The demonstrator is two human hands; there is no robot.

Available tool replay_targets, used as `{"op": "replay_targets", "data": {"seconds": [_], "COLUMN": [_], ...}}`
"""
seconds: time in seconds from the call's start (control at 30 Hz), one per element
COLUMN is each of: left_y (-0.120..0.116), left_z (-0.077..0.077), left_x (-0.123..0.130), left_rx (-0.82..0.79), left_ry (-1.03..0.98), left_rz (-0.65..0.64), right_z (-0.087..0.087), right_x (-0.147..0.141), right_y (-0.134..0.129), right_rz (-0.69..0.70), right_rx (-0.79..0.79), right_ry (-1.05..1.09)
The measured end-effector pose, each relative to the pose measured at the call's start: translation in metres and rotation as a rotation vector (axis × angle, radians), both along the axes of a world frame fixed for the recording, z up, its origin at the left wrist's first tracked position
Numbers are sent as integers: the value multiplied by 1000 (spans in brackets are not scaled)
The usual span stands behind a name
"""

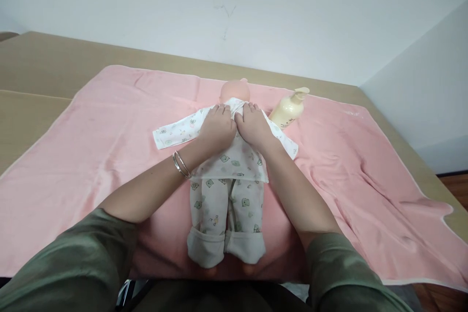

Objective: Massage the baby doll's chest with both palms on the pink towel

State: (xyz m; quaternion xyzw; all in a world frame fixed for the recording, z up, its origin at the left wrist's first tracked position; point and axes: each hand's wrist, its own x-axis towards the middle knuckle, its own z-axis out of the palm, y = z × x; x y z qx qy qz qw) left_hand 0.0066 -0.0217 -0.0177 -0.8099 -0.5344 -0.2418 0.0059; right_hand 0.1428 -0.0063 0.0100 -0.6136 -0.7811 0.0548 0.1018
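Note:
A baby doll lies on a pink blanket, its bare head (234, 91) pointing away from me. It wears a white printed shirt (234, 160) with the sleeves spread out, and matching printed pants (210, 207) with turned-up cuffs. My left hand (218, 127) rests on the upper shirt, left of the collar, its fingers stretched toward the doll's shoulder. Beside it, my right hand (254, 126) lies on the right side of the upper shirt, fingers extended. The two thumbs are close together near the middle. Whether the fingertips touch the collar edge is hard to see.
A cream pump bottle (287, 111) leans on the blanket right of the doll, by the right sleeve. The pink blanket (109, 156) is wrinkled and covers most of the wooden table (73, 51). A white wall (292, 19) stands behind the table.

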Motion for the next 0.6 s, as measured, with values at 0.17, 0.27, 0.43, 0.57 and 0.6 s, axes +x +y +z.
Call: {"op": "replay_targets", "data": {"seconds": [0.17, 0.27, 0.43, 0.57, 0.6], "left_y": [22, 25, 19, 13, 13], "left_z": [8, 11, 15, 17, 18], "left_x": [-14, -18, -18, -15, -16], "left_rx": [-219, -259, -247, -201, -197], "left_ry": [-175, -210, -172, -152, -160], "left_rz": [111, 101, 102, 105, 107], "right_z": [5, 4, 2, -4, -6], "right_x": [-19, -30, -18, 0, 2], "right_y": [-32, -47, -27, 3, 6], "right_rz": [-36, -66, -29, -16, -13], "right_rx": [69, 68, 43, 3, 4], "right_ry": [-56, -72, 21, 157, 182]}}
